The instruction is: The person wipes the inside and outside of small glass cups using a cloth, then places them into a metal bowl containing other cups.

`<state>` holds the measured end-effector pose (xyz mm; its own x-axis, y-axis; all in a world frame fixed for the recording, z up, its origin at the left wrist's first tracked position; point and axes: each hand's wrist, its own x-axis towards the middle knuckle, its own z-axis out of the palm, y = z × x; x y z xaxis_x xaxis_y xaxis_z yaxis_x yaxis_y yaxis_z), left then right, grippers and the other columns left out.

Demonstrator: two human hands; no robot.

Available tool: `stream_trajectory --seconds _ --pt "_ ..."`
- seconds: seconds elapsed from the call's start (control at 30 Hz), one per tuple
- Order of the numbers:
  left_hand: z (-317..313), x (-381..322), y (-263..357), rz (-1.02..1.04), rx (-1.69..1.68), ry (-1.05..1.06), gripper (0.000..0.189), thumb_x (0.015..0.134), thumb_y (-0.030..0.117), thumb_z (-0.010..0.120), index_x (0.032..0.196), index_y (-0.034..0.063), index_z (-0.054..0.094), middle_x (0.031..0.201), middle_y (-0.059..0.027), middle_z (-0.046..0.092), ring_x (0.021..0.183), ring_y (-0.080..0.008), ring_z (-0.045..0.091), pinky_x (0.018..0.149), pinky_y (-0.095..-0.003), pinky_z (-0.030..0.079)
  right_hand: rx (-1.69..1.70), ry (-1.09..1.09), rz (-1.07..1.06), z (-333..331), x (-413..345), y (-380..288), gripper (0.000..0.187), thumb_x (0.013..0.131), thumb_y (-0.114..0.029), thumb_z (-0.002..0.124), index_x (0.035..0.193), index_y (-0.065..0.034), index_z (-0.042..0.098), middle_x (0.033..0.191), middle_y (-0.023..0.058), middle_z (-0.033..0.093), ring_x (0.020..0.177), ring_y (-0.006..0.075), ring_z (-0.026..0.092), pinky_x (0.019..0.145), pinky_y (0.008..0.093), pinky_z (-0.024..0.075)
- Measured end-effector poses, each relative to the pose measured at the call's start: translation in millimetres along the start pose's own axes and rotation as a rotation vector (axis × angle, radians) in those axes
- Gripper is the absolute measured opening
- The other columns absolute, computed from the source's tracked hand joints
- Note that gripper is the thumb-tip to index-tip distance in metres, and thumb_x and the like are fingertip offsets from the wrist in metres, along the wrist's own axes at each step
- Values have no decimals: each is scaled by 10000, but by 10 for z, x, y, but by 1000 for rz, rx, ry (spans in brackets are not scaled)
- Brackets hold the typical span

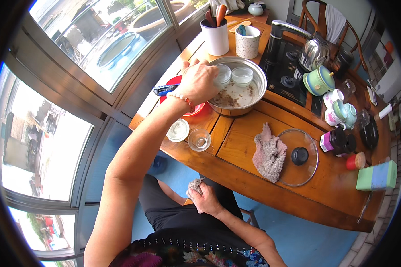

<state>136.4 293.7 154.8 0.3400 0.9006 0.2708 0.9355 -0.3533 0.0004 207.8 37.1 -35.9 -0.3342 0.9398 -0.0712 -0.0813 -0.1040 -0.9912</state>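
My left hand (200, 78) reaches over the left rim of a stainless steel pot (261, 83), a beaded bracelet (182, 97) on its wrist. A clear glass bowl (223, 74) inside the pot is right beside its fingers. The fingertips are hidden behind the hand, so whether they grip any glass cannot be told. Another small glass bowl (242, 76) sits in the pot, with brown residue (228, 99) on the bottom. Above my lap, my right hand (207, 200) clutches a bunched grey-pink cloth (195, 186). Two glass bowls, one (177, 130) beside the other (199, 140), stand near the table edge.
A red plastic basin (197, 110) and a blue utility knife (165, 89) lie left of the pot. On the wooden table (234, 143) are a fluffy cloth (270, 153), a glass lid (307, 173) and dark jars (336, 140). A kettle (315, 50) and teaware (319, 80) stand right.
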Motion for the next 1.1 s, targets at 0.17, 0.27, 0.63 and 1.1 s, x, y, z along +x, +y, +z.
stream_trajectory --seconds 0.17,0.27,0.63,1.1 --pt "-105 26 36 43 4 -87 270 598 210 713 843 109 658 876 -66 630 985 -234 534 853 -356 344 -91 71 -136 -31 80 190 135 873 -104 576 942 11 567 807 91 605 722 189 588 698 302 485" --pt "-203 15 55 51 -42 -133 270 603 194 734 825 75 638 857 -83 628 943 -253 558 828 -364 386 -149 84 -183 -23 95 214 134 873 -102 575 945 11 565 825 87 599 746 185 584 714 302 481" --pt "-463 -552 -293 36 -1129 45 247 717 -1 750 918 33 612 1046 -48 605 987 -154 583 859 -292 507 223 -131 111 -2 75 -9 201 866 -168 631 965 7 606 792 60 649 703 168 609 683 290 500" --pt "-129 -2847 -511 -332 -1277 434 792 614 -51 763 1286 104 374 1175 -73 555 1128 -165 523 962 -318 435 286 -210 -143 326 91 -712 267 911 -106 601 1151 9 580 1057 41 631 972 101 558 878 254 432"
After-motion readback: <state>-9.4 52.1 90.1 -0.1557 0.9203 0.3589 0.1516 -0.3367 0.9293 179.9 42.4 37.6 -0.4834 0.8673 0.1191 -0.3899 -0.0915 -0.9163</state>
